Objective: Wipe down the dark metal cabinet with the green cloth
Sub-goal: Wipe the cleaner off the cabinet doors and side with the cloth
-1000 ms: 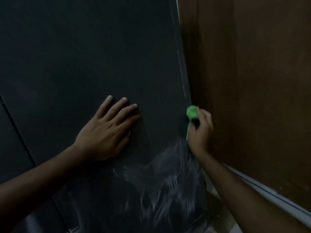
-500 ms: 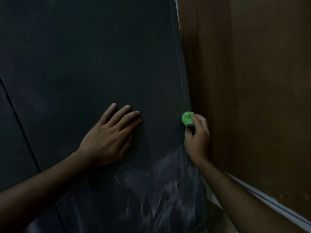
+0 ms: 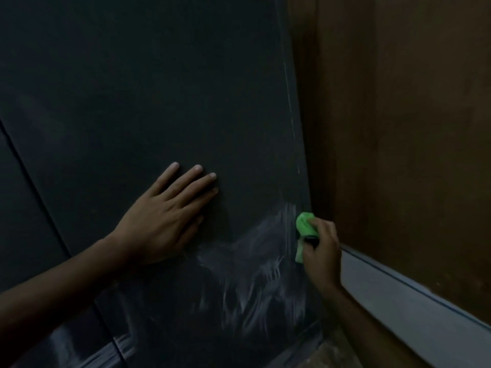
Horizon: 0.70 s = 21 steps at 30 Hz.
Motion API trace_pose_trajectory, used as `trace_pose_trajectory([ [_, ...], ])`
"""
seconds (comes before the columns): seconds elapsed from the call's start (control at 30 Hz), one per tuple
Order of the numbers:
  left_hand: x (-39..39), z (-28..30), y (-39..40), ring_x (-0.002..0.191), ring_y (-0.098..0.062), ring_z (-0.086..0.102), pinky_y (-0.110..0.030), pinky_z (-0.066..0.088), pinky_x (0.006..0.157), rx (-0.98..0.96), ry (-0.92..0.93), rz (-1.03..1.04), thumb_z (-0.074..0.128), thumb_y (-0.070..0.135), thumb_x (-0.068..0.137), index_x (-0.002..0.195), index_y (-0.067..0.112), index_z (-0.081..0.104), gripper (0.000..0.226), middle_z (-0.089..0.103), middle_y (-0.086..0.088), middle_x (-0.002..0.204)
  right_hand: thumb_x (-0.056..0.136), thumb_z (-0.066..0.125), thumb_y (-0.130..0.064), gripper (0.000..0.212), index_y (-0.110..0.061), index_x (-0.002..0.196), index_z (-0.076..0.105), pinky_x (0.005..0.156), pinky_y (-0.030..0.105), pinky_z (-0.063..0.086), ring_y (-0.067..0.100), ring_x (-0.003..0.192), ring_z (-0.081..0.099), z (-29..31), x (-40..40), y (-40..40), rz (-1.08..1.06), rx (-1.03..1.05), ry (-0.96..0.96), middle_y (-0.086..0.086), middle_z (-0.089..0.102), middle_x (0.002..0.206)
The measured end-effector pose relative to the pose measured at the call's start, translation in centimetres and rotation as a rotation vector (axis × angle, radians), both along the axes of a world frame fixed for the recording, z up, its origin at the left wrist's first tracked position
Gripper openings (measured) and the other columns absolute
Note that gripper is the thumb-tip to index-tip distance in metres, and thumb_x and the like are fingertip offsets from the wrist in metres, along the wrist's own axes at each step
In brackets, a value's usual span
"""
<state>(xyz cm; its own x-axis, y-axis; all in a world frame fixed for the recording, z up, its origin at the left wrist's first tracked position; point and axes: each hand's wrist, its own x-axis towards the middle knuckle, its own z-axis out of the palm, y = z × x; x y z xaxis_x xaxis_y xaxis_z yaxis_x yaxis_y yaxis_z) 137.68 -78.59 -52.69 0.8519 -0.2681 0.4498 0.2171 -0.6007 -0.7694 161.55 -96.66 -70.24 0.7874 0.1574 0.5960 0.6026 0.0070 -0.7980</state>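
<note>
Right hand (image 3: 320, 248) pinches balled green cloth (image 3: 305, 225); press it firmly along cabinet (image 3: 159, 88) edge, left hand (image 3: 162, 221) spread flat bracing

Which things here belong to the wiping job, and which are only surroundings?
Job:
green cloth, gripped by right hand
dark metal cabinet
left hand, flat on cabinet

Surroundings:
brown wooden wall
pale skirting strip

Very dim, murky, soft focus, grainy.
</note>
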Motion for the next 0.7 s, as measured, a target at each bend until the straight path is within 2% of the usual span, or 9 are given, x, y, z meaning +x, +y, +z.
trace_pose_trajectory([
  [0.1, -0.1, 0.0, 0.2, 0.158, -0.034, 0.02, -0.06, 0.014, 0.127, 0.023, 0.007, 0.01, 0.036, 0.04, 0.103, 0.158, 0.012, 0.041, 0.062, 0.027, -0.01, 0.17, 0.086, 0.062, 0.013, 0.047, -0.002, 0.13, 0.062, 0.097, 0.006, 0.033, 0.028, 0.12, 0.056, 3.1, 0.3, 2.0, -0.083, 0.117, 0.064, 0.016, 0.052, 0.13],
  [0.17, 0.0, -0.2, 0.1, 0.159, -0.034, 0.019, -0.061, 0.013, 0.127, 0.029, 0.0, 0.026, 0.037, 0.04, 0.103, 0.159, 0.012, 0.04, 0.062, 0.026, -0.01, 0.17, 0.085, 0.064, 0.011, 0.048, -0.006, 0.13, 0.064, 0.101, 0.005, 0.033, 0.021, 0.12, 0.054, 6.1, -1.7, 3.5, -0.063, 0.189, -0.072, 0.014, 0.053, 0.131],
  [0.3, -0.3, -0.2, 0.1, 0.159, -0.034, 0.017, -0.059, 0.012, 0.128, 0.037, -0.002, 0.034, 0.035, 0.04, 0.104, 0.159, 0.013, 0.038, 0.062, 0.024, -0.01, 0.171, 0.073, 0.065, 0.015, 0.058, -0.011, 0.125, 0.069, 0.105, 0.03, 0.045, 0.032, 0.127, 0.053, 1.9, -5.1, 3.4, 0.14, -0.104, -0.422, 0.015, 0.051, 0.136],
  [0.37, -0.1, -0.4, -0.2, 0.159, -0.035, 0.018, -0.06, 0.012, 0.128, 0.04, -0.012, 0.045, 0.034, 0.039, 0.105, 0.159, 0.012, 0.038, 0.061, 0.025, -0.01, 0.17, 0.071, 0.069, 0.016, 0.053, -0.004, 0.12, 0.069, 0.098, 0.023, 0.043, 0.035, 0.117, 0.059, 0.3, -3.3, 1.7, 0.113, -0.125, -0.337, 0.017, 0.054, 0.129],
  [0.43, 0.1, -0.5, -0.2, 0.158, -0.036, 0.019, -0.06, 0.012, 0.128, 0.04, -0.018, 0.038, 0.034, 0.039, 0.105, 0.159, 0.012, 0.039, 0.06, 0.026, -0.011, 0.17, 0.076, 0.069, 0.014, 0.045, -0.001, 0.118, 0.067, 0.093, 0.008, 0.035, 0.034, 0.112, 0.059, 1.5, -0.9, 1.4, -0.007, 0.015, -0.087, 0.018, 0.053, 0.124],
  [0.5, 0.1, -0.4, -0.1, 0.158, -0.035, 0.019, -0.059, 0.011, 0.128, 0.029, -0.025, 0.028, 0.033, 0.039, 0.105, 0.158, 0.012, 0.04, 0.06, 0.028, -0.011, 0.169, 0.081, 0.066, 0.011, 0.042, -0.002, 0.121, 0.067, 0.091, -0.002, 0.029, 0.026, 0.113, 0.056, 4.1, -0.1, 2.1, -0.114, 0.129, -0.016, 0.017, 0.053, 0.124],
  [0.6, -0.1, -0.2, -0.2, 0.159, -0.033, 0.016, -0.058, 0.009, 0.129, 0.003, -0.01, 0.037, 0.031, 0.04, 0.105, 0.159, 0.014, 0.039, 0.06, 0.026, -0.01, 0.17, 0.077, 0.066, 0.011, 0.055, -0.01, 0.127, 0.066, 0.103, 0.011, 0.037, 0.02, 0.118, 0.053, 3.7, -2.6, 3.0, 0.025, -0.027, -0.372, 0.015, 0.052, 0.131],
  [0.67, -0.1, 0.1, -0.2, 0.159, -0.033, 0.015, -0.058, 0.008, 0.129, 0.001, 0.007, 0.042, 0.031, 0.041, 0.105, 0.159, 0.015, 0.038, 0.061, 0.025, -0.01, 0.17, 0.072, 0.072, 0.01, 0.058, -0.011, 0.125, 0.067, 0.098, 0.025, 0.046, 0.028, 0.116, 0.058, 0.2, -3.6, 1.9, 0.187, -0.291, -0.572, 0.014, 0.051, 0.132],
  [0.7, -0.2, 0.0, -0.3, 0.159, -0.033, 0.016, -0.058, 0.008, 0.129, -0.001, 0.012, 0.049, 0.032, 0.041, 0.104, 0.159, 0.015, 0.038, 0.061, 0.026, -0.01, 0.17, 0.072, 0.075, 0.008, 0.053, -0.009, 0.122, 0.068, 0.093, 0.026, 0.047, 0.031, 0.111, 0.06, -1.1, -3.0, 0.9, 0.203, -0.367, -0.565, 0.014, 0.052, 0.129],
])
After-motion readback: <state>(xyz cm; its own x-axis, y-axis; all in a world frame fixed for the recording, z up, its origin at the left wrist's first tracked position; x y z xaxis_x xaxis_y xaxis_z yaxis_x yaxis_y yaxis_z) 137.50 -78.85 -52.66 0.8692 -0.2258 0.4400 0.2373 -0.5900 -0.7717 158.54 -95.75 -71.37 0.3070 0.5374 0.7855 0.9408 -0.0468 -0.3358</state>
